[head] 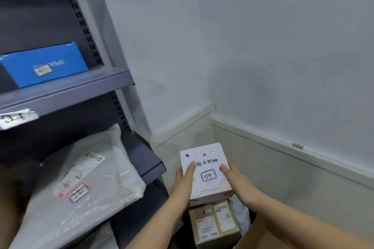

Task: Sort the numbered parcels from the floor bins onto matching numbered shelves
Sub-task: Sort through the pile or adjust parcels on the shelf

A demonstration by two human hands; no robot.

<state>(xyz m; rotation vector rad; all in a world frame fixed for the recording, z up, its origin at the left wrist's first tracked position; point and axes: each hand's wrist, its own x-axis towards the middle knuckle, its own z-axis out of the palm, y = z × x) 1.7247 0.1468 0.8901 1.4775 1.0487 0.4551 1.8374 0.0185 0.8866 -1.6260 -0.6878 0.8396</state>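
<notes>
Two thumbs atop white 04 parcel (205,172), fingers (179,176) beneath.

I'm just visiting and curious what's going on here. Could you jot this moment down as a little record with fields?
held item: white box hand-marked 04
left hand: grips the box's left side, thumb on top
right hand: grips the box's right side, thumb on top
below the box: brown cardboard parcel with white labels
upper shelf: blue box; its number tag is too blurred to read
lower shelf: white plastic mailer with a label
shelf tag: blurred, unreadable
</notes>
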